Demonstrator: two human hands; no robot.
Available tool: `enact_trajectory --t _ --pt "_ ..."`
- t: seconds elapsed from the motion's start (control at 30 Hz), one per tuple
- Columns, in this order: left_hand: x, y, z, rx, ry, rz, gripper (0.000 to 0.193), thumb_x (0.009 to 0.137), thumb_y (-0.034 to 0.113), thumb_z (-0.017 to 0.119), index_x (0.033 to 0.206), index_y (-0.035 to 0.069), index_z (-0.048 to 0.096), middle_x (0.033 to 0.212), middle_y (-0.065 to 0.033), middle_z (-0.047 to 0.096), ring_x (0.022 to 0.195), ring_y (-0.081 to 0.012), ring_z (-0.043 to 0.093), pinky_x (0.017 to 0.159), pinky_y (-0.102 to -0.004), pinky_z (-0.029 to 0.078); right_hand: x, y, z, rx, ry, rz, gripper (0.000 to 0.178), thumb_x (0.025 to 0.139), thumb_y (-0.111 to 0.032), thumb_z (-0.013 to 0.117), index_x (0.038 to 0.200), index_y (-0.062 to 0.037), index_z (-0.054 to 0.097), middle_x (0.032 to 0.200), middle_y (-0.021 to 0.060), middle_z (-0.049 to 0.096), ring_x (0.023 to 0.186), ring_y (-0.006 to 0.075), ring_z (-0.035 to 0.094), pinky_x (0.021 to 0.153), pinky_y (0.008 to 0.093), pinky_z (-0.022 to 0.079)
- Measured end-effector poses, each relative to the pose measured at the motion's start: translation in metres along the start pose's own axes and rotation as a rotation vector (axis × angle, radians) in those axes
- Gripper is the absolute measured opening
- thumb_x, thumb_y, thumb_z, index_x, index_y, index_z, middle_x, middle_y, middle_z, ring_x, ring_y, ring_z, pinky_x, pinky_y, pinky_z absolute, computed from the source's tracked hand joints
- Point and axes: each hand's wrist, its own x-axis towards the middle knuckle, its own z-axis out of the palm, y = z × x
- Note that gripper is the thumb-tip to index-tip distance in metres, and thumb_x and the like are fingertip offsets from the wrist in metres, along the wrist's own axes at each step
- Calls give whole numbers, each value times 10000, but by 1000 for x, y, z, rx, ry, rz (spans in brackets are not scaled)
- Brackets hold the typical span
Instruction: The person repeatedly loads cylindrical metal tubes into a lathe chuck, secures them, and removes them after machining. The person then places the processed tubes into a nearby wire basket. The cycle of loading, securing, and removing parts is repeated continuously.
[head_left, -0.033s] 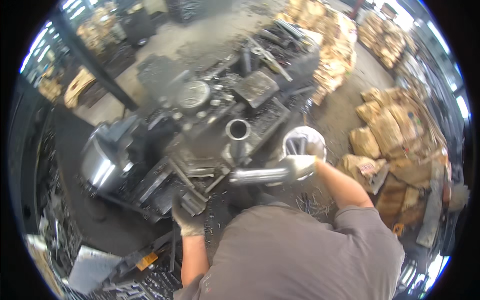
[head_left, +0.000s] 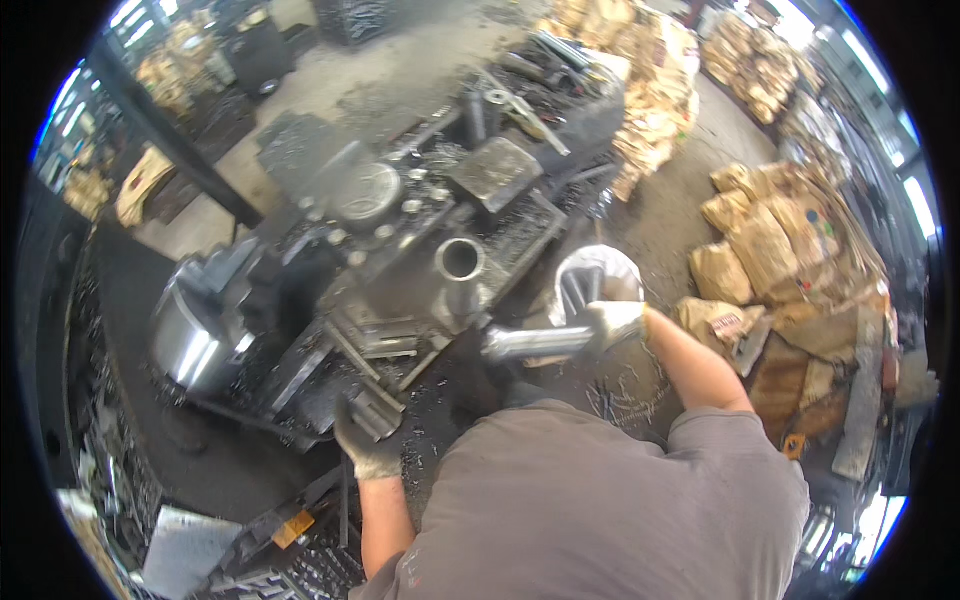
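Observation:
A shiny metal tube lies roughly level in my right hand, whose gloved fingers are closed around its right end. My left hand, in a light glove with darkened fingers, is at the near edge of a metalworking machine, against a ridged metal block. Its fingers blend into the dark machine, so their grip is unclear. An open-ended round tube stands up on the machine beyond the held tube. Behind my right hand is a white bucket with dark tubular pieces inside.
A large shiny chuck-like cylinder is at the machine's left. Farther back are a round cover and a metal block. Brown paper sacks are piled at right. Metal shavings litter the floor around the machine, and a flat plate lies lower left.
The tube in my right hand has shifted slightly to the right, away from the machine. My left hand has drawn back a little toward me. The whole view has tilted slightly.

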Motion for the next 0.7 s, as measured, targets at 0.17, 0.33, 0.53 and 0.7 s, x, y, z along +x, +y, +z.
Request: enact_trajectory --t 0.17,0.33,0.53,0.7 --pt "19 8 -2 176 -234 -99 648 1116 519 421 1389 -24 649 1254 -226 753 1034 -435 760 860 -617 629 -64 90 -10 118 185 804 478 795 -362 869 1115 -18 782 812 134 760 685 231 757 641 361 636" --pt "19 -13 42 336 -192 -23 660 1113 530 447 1462 -11 596 1256 -218 742 1009 -384 771 838 -564 656 32 -13 -51 -315 527 388 585 898 -429 759 1353 -71 680 1165 212 786 1026 358 771 914 463 595" --pt "3 -30 55 364 -158 -125 565 1113 503 517 1487 83 569 1246 -161 729 993 -361 757 851 -504 644 125 -159 -28 -200 469 -173 632 766 -432 891 1219 -32 706 994 237 770 982 405 759 858 473 601" --pt "-37 -40 92 243 -13 -142 696 1076 618 553 1523 86 524 1265 -125 722 1022 -278 754 868 -451 639 114 -222 24 -401 329 -678 617 798 -304 850 1355 -121 654 1237 211 729 1032 437 742 848 486 619"
